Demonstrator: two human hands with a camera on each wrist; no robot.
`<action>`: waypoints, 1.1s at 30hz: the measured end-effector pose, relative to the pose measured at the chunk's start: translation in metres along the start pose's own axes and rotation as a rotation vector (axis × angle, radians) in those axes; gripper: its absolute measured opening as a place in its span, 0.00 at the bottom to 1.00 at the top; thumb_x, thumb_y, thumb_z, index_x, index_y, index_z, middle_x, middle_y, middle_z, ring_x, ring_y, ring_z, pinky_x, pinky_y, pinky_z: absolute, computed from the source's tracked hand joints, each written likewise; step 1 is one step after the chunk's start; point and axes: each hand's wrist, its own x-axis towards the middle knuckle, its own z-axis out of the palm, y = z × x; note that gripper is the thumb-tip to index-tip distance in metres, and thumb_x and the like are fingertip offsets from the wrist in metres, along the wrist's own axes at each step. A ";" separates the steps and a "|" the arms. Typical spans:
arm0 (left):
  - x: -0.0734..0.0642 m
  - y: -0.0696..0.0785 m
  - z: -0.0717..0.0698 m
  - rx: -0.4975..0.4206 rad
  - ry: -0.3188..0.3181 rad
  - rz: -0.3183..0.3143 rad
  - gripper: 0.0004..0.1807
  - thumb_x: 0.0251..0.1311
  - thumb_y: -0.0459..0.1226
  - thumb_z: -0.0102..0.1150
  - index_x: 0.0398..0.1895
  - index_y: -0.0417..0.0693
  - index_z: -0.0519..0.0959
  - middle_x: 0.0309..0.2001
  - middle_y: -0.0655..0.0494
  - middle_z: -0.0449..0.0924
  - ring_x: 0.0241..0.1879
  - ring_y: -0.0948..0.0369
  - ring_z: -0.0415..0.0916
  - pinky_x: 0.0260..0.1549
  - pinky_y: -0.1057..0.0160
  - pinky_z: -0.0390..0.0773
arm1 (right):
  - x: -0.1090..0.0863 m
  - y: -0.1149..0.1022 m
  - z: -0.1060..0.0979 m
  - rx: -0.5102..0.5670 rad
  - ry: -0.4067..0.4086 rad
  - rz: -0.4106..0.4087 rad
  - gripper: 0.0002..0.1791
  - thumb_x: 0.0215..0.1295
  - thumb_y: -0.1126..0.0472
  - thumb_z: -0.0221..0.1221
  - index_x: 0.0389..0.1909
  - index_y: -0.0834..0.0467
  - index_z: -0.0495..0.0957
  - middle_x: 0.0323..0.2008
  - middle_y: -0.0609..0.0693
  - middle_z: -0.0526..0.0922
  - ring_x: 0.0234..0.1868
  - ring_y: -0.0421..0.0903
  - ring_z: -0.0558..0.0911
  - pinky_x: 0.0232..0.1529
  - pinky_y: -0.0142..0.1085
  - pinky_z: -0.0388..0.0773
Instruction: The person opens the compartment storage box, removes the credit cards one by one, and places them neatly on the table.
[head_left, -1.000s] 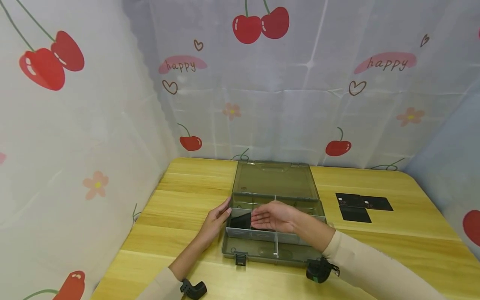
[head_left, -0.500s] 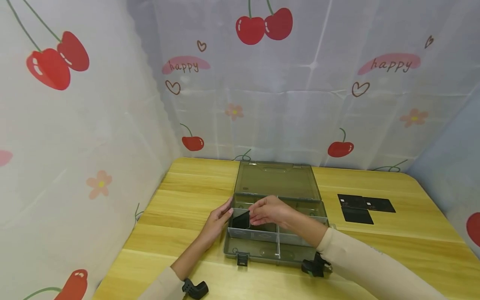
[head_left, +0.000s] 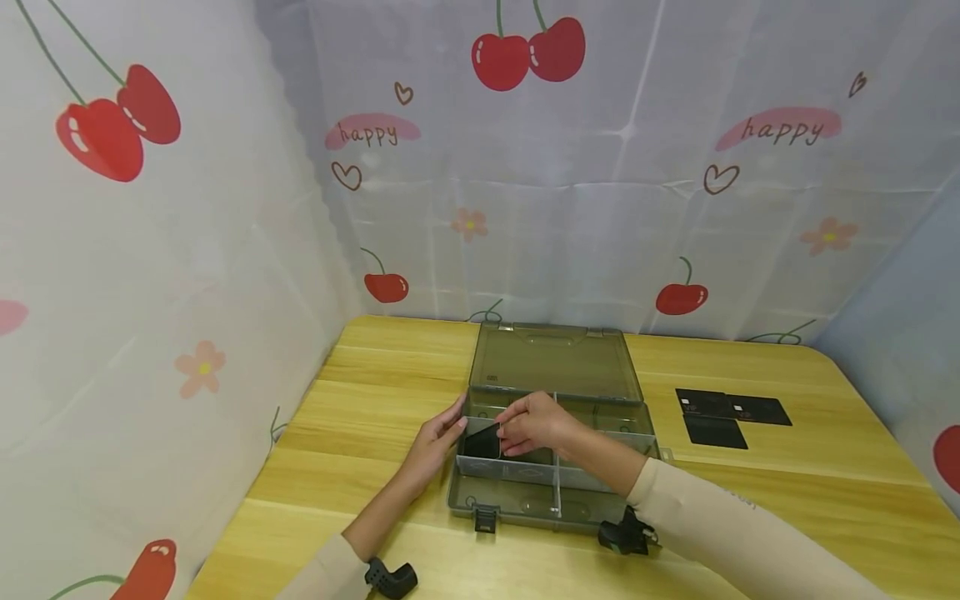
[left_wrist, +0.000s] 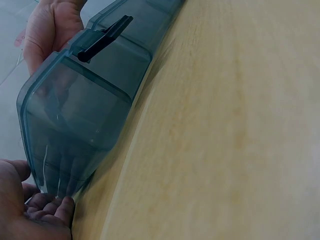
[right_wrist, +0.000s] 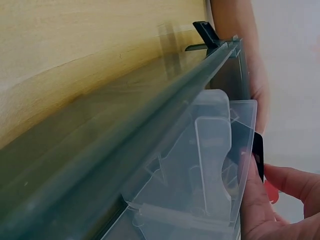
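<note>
A translucent grey-green storage box (head_left: 517, 498) lies with its lid (head_left: 555, 362) laid back, its inside split by clear dividers (head_left: 557, 493). My left hand (head_left: 431, 446) holds its left side, thumb at the rim and fingers along the outer wall. In the left wrist view the fingers (left_wrist: 50, 209) curl at the box's lower corner. A black card (head_left: 483, 442) stands tilted in the left middle compartment. My right hand (head_left: 540, 423) pinches its edge between thumb and fingers. The right wrist view shows the card (right_wrist: 258, 150) partly hidden behind the clear divider wall.
Three black cards (head_left: 708, 432) lie flat on the wooden table (head_left: 810, 500), right of the box. Two latches stick out at the box's front, the left one (head_left: 485, 520) plainly seen. A printed curtain (head_left: 570, 233) hangs behind the table and along its sides.
My right hand's straight fingers have bent, and thumb and fingers now pinch the black card. Its wrist has turned slightly. The left hand stays at the box's side.
</note>
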 end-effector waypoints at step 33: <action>-0.001 -0.001 0.000 -0.003 0.004 -0.016 0.31 0.78 0.44 0.51 0.79 0.45 0.59 0.78 0.52 0.55 0.77 0.54 0.51 0.72 0.52 0.59 | -0.022 0.001 -0.024 0.079 0.084 -0.007 0.16 0.69 0.70 0.59 0.56 0.70 0.79 0.46 0.68 0.84 0.45 0.60 0.87 0.46 0.47 0.87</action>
